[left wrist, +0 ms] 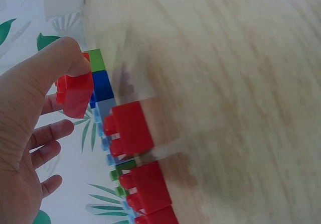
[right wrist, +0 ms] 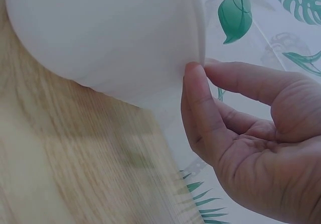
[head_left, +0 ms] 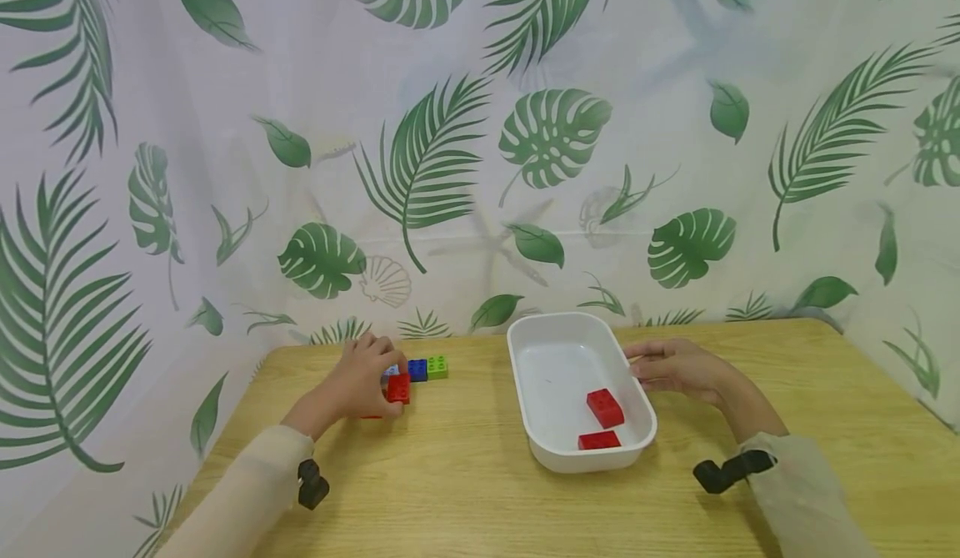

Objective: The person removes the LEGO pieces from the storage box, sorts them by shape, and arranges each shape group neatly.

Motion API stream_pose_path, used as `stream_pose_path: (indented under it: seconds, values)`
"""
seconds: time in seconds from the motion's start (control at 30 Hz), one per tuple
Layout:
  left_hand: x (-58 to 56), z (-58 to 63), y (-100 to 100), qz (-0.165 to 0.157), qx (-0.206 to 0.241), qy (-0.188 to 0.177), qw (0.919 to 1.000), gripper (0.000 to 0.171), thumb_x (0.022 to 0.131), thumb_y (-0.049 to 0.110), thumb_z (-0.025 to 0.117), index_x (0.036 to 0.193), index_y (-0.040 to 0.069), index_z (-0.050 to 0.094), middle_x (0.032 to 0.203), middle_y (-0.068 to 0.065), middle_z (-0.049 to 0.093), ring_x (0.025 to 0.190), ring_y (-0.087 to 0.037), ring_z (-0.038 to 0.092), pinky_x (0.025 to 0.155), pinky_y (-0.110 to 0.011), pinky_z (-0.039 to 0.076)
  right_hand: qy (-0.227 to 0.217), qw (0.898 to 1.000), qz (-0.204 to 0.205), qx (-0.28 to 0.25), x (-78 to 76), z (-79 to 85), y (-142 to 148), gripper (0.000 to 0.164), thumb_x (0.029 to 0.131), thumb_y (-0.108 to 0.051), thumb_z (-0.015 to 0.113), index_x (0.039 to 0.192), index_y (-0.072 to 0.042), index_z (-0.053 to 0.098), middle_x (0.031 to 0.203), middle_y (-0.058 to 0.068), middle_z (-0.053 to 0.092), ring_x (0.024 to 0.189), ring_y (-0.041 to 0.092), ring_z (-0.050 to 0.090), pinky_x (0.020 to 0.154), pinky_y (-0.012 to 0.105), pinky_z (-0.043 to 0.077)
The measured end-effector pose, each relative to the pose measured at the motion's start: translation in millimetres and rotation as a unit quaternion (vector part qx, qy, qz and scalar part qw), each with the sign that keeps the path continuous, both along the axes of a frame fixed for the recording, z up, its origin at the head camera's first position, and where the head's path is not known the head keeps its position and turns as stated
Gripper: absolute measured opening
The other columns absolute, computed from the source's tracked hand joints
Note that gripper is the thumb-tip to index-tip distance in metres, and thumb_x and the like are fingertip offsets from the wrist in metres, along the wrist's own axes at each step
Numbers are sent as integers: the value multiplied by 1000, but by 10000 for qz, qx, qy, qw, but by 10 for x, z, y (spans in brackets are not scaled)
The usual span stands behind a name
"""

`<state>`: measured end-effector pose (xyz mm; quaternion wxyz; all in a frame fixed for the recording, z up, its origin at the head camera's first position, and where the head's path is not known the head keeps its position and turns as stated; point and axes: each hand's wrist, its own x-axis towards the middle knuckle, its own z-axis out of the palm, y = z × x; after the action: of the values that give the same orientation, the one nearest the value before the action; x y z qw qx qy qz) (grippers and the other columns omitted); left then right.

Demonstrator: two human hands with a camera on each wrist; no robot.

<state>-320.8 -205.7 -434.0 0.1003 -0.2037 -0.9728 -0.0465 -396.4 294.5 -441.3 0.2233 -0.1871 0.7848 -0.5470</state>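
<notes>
Between thumb and fingers, my left hand point(head_left: 363, 381) pinches a red toy building brick point(head_left: 399, 388), lifted just above the table. Under and beside it runs a row of bricks at the table's back left: a lime green brick point(head_left: 437, 366), a dark blue brick point(head_left: 417, 369) and a light blue brick point(left wrist: 106, 107). More red bricks point(left wrist: 134, 128) stand along that row in the left wrist view. My right hand point(head_left: 684, 369) pinches the right rim of a white container point(head_left: 551, 383) with thumb and fingers. Inside the container lie two red bricks point(head_left: 605, 408).
The wooden table point(head_left: 450, 500) carries everything. Directly behind its back edge hangs a white curtain point(head_left: 480, 208) printed with green leaves. The container stands right of the brick row, with bare tabletop between them.
</notes>
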Motion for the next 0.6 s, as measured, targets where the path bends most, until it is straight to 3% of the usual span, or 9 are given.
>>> stream_pose_path:
  seconds: [0.47,0.6]
  values:
    - [-1,-195,-45,268,16,-186,9995,33,73,34,85,99,17,72,105,-1,54,111,-27,44,100,-51,36,-88,10000,-33,-32,-21,-26,3,56,99,-17,65,144,11,46,119,6,72,106,13,69,95,36,57]
    - [-14,-215,-53,304,84,-211,9993,33,73,34,85,99,17,73,105,-1,55,109,-25,43,96,-49,38,-83,10000,-16,-23,-20,-17,7,57,99,-17,65,144,11,45,119,6,72,106,12,69,95,36,57]
